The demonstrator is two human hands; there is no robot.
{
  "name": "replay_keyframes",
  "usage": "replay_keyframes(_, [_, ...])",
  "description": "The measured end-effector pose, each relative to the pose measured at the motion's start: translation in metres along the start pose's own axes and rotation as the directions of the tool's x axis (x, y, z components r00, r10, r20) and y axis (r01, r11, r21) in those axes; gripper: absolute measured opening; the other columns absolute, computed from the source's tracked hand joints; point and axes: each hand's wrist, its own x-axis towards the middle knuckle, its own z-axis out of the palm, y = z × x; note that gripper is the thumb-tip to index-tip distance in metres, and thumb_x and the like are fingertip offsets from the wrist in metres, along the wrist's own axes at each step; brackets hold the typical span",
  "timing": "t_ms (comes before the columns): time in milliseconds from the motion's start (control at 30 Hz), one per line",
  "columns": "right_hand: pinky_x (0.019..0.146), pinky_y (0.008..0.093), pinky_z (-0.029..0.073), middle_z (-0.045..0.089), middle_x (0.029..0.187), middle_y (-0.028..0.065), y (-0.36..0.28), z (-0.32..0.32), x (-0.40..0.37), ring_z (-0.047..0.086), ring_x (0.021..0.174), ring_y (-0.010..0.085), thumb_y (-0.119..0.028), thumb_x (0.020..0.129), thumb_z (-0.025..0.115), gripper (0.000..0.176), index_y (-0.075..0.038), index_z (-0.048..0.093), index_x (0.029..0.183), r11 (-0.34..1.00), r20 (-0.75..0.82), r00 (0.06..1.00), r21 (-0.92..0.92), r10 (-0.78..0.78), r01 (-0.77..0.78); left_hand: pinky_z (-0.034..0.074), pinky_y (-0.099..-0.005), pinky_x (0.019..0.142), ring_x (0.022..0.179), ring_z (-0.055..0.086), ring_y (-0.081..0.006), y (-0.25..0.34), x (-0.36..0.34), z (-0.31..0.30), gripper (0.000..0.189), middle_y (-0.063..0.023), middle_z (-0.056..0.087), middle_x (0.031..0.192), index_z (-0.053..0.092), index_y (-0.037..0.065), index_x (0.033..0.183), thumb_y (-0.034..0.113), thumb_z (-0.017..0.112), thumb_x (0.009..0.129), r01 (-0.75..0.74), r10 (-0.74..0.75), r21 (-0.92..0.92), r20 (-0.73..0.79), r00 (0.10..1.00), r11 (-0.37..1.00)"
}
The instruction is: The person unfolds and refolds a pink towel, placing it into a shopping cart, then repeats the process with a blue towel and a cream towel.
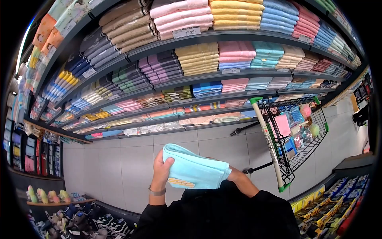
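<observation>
A folded light turquoise towel [197,167] with an orange-and-white striped label [181,183] is held level in front of my body. My left hand [160,169] grips its left end, the thumb on top and the fingers underneath. At the towel's right end is my right hand [235,178]; its fingers are hidden behind and under the cloth, and it appears to support that end. A band circles my left wrist.
Shelves [159,47] stacked with folded towels in many colours run across the far side. To the right stands a shopping cart [274,147] holding several packaged goods. Shoes [75,219] lie at the lower left, and a display of packaged items [334,203] at the lower right.
</observation>
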Motion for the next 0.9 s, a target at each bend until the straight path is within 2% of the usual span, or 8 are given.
replay_keyframes(67, [0.107,0.0358,0.033,0.042,0.141,0.0134,0.013,-0.006,-0.007,0.039,0.129,0.021,-0.029,0.091,0.062,0.067,0.002,0.033,0.142,0.994,0.014,0.995,-0.049,0.102,-0.102,0.046,-0.0273,0.087,0.096,0.057,-0.0125,-0.001,0.0,-0.001,0.037,-0.0053,0.06,0.107,0.051,-0.002,0.122,0.009,0.057,0.088,-0.01,0.01,0.023,-0.003,1.0,1.0])
replay_keyframes(167, [0.106,0.0344,0.033,0.043,0.14,0.0113,0.013,-0.005,-0.011,0.04,0.126,0.0194,-0.016,0.087,0.066,0.067,0.003,0.032,0.142,0.99,0.086,0.989,-0.079,0.124,-0.117,0.046,-0.0274,0.087,0.096,0.057,-0.0124,-0.002,-0.002,-0.003,0.036,-0.0052,0.061,0.106,0.051,-0.002,0.122,0.009,0.056,0.087,-0.024,0.024,0.016,-0.014,1.0,1.0])
replay_keyframes(267, [0.107,0.0347,0.032,0.043,0.14,0.0122,0.01,0.0,-0.01,0.039,0.127,0.0196,-0.016,0.085,0.069,0.069,0.003,0.034,0.141,0.985,0.056,0.987,-0.093,0.151,-0.145,0.046,-0.0277,0.088,0.096,0.056,-0.0127,-0.004,-0.006,-0.006,0.037,-0.0055,0.06,0.107,0.051,-0.002,0.122,0.009,0.057,0.087,-0.02,0.02,0.007,-0.021,1.0,1.0])
replay_keyframes(300, [0.106,0.0342,0.033,0.045,0.138,0.0121,0.015,0.001,-0.009,0.041,0.125,0.0194,-0.016,0.085,0.069,0.067,0.003,0.036,0.139,0.993,0.059,0.996,-0.108,0.063,-0.057,0.046,-0.0278,0.088,0.097,0.056,-0.0128,-0.003,-0.006,-0.006,0.038,-0.0057,0.06,0.108,0.05,-0.002,0.123,0.009,0.058,0.087,-0.016,0.016,0.007,-0.021,1.0,1.0])
replay_keyframes(500, [0.104,0.0338,0.035,0.046,0.136,0.012,0.019,0.013,-0.003,0.042,0.123,0.0192,-0.016,0.085,0.068,0.065,0.003,0.037,0.138,0.995,0.022,0.999,-0.094,0.023,-0.021,0.04,-0.0315,0.096,0.111,0.049,-0.0174,0.019,-0.012,0.02,0.052,-0.0111,0.05,0.123,0.045,-0.001,0.13,0.012,0.064,0.084,-0.166,0.159,0.198,0.049,0.986,0.966])
replay_keyframes(600, [0.104,0.0336,0.035,0.047,0.136,0.012,0.017,0.015,-0.005,0.043,0.123,0.0191,-0.017,0.085,0.068,0.064,0.003,0.038,0.138,0.996,0.011,0.999,-0.085,0.038,-0.037,0.038,-0.0336,0.097,0.113,0.048,-0.0214,0.018,-0.016,0.017,0.059,-0.0133,0.049,0.123,0.044,0.0,0.133,0.012,0.068,0.081,-0.194,0.168,0.319,0.109,0.98,0.928])
replay_keyframes(700, [0.103,0.0334,0.036,0.047,0.135,0.012,0.013,0.016,-0.006,0.044,0.122,0.019,-0.017,0.086,0.068,0.063,0.003,0.038,0.137,0.996,-0.003,0.998,-0.071,0.055,-0.055,0.039,-0.0352,0.096,0.112,0.05,-0.0253,0.03,-0.01,0.017,0.059,-0.0155,0.05,0.12,0.046,0.001,0.131,0.013,0.07,0.078,-0.343,0.225,0.465,0.292,0.93,0.816])
replay_keyframes(900, [0.102,0.033,0.037,0.049,0.133,0.012,0.008,0.021,-0.007,0.045,0.12,0.0188,-0.017,0.086,0.067,0.061,0.002,0.04,0.137,0.996,-0.01,0.998,-0.059,0.062,-0.063,0.039,-0.0389,0.097,0.111,0.051,-0.0304,0.05,-0.006,0.029,0.046,-0.0163,0.054,0.118,0.057,0.002,0.114,0.019,0.072,0.074,-0.456,0.272,0.625,0.372,0.888,0.633])
